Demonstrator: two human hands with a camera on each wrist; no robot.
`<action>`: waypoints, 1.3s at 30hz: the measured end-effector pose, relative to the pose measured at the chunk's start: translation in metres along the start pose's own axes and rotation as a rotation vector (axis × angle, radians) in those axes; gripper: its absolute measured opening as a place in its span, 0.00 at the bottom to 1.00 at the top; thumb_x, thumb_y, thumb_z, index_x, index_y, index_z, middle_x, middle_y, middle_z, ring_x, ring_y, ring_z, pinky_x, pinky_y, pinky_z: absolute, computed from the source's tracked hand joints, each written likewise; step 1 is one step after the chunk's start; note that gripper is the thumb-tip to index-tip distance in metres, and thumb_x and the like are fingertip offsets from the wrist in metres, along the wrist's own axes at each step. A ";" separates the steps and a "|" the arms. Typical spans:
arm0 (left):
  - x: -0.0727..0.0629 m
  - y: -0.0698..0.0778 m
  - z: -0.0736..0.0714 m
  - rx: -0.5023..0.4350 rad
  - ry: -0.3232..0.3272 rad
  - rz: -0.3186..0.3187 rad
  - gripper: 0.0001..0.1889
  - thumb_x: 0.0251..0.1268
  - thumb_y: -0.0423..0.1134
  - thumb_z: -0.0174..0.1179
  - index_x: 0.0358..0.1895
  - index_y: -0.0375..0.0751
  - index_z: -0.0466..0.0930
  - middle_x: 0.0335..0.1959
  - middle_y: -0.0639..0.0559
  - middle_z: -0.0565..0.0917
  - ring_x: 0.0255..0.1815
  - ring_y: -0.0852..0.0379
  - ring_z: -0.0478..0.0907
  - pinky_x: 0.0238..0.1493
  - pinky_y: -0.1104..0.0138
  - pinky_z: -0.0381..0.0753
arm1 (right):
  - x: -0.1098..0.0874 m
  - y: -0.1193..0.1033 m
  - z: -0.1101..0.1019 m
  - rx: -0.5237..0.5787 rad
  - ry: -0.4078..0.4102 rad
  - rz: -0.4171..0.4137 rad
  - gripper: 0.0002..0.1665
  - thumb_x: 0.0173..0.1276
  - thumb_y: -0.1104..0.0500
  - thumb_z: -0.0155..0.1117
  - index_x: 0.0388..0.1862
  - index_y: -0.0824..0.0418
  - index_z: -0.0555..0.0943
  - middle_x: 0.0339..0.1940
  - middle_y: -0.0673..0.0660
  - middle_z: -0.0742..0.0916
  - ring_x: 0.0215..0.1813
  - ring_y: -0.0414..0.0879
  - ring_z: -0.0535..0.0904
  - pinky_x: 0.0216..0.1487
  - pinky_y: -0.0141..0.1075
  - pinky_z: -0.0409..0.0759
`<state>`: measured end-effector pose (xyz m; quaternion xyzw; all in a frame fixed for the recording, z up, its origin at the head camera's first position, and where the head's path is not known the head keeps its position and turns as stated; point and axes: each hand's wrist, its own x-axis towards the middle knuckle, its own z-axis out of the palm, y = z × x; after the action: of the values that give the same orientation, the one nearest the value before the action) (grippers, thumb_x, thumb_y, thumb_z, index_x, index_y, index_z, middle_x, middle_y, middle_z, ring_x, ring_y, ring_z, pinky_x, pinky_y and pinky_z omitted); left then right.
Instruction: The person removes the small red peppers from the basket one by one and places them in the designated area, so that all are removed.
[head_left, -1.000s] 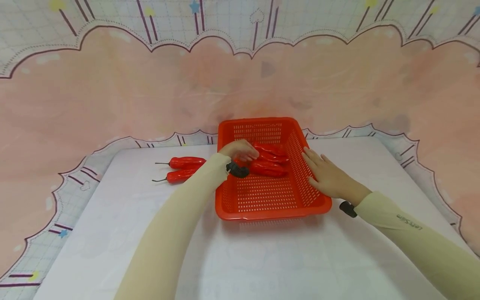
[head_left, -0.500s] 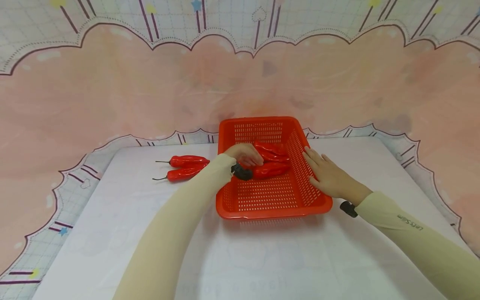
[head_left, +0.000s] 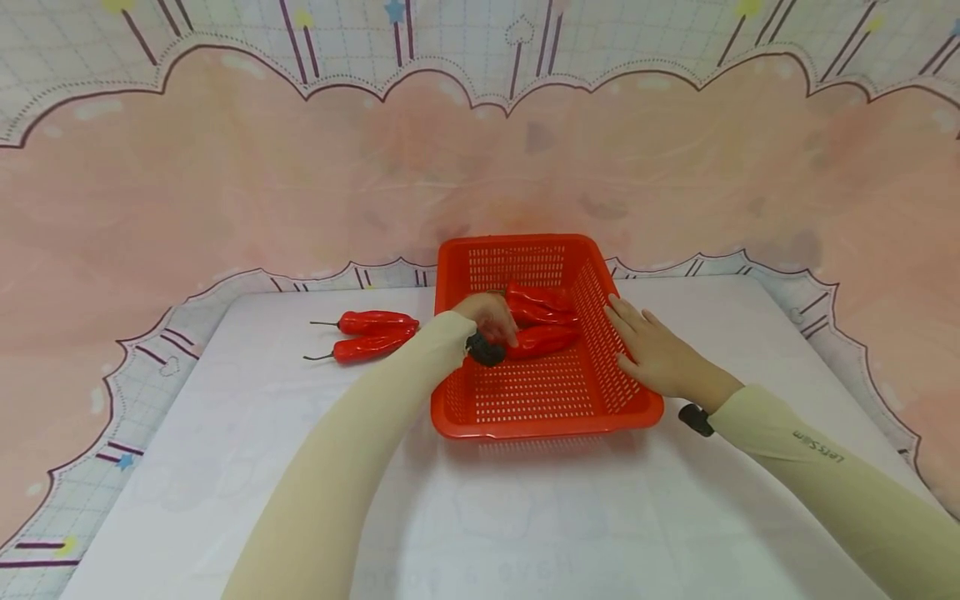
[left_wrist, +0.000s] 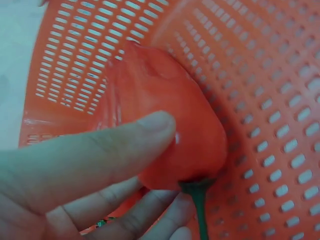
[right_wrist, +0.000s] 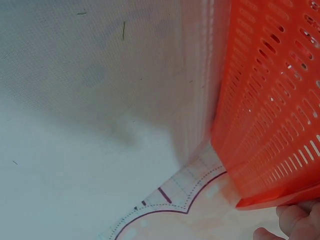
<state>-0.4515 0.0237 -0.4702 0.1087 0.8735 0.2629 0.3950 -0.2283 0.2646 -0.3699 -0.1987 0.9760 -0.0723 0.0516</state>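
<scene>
A smooth, shiny red pepper (left_wrist: 185,95) with a green stem is inside the red basket (head_left: 547,429), which has rows of little holes. The left hand (head_left: 486,313) grips this pepper with thumb and fingers. The right hand (head_left: 656,354), fingers straight, touches the basket's side. Two long, bumpy peppers (head_left: 375,322) lie outside on the white surface (head_left: 525,508).

Head view: high, facing forward and down, red basket (head_left: 547,429) mid-frame. Left wrist view: close, into basket, red pepper (left_wrist: 192,107) central. Right wrist view: close, along basket's outside, frame right. All share basket.
</scene>
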 end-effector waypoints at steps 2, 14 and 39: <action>0.013 -0.004 0.002 0.028 0.031 -0.019 0.25 0.40 0.41 0.77 0.48 0.47 0.83 0.45 0.56 0.83 0.43 0.58 0.81 0.43 0.65 0.82 | 0.000 0.000 0.000 0.000 0.000 0.001 0.42 0.69 0.56 0.49 0.74 0.70 0.46 0.77 0.65 0.47 0.77 0.61 0.42 0.74 0.60 0.43; -0.016 0.002 -0.004 -0.065 0.003 0.009 0.22 0.38 0.42 0.77 0.42 0.43 0.84 0.39 0.53 0.84 0.38 0.56 0.81 0.41 0.65 0.82 | 0.001 0.004 0.004 -0.015 0.023 -0.021 0.42 0.69 0.56 0.50 0.74 0.71 0.47 0.77 0.66 0.48 0.77 0.61 0.43 0.74 0.60 0.44; -0.167 0.034 -0.005 -0.381 0.075 0.170 0.16 0.57 0.36 0.65 0.48 0.34 0.82 0.30 0.57 0.84 0.31 0.61 0.79 0.57 0.62 0.78 | 0.000 0.002 0.001 0.020 0.011 -0.008 0.42 0.69 0.56 0.50 0.74 0.70 0.46 0.78 0.65 0.47 0.77 0.61 0.42 0.74 0.60 0.43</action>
<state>-0.3452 -0.0158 -0.3434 0.0956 0.8097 0.4597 0.3520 -0.2288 0.2666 -0.3715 -0.2017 0.9747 -0.0833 0.0481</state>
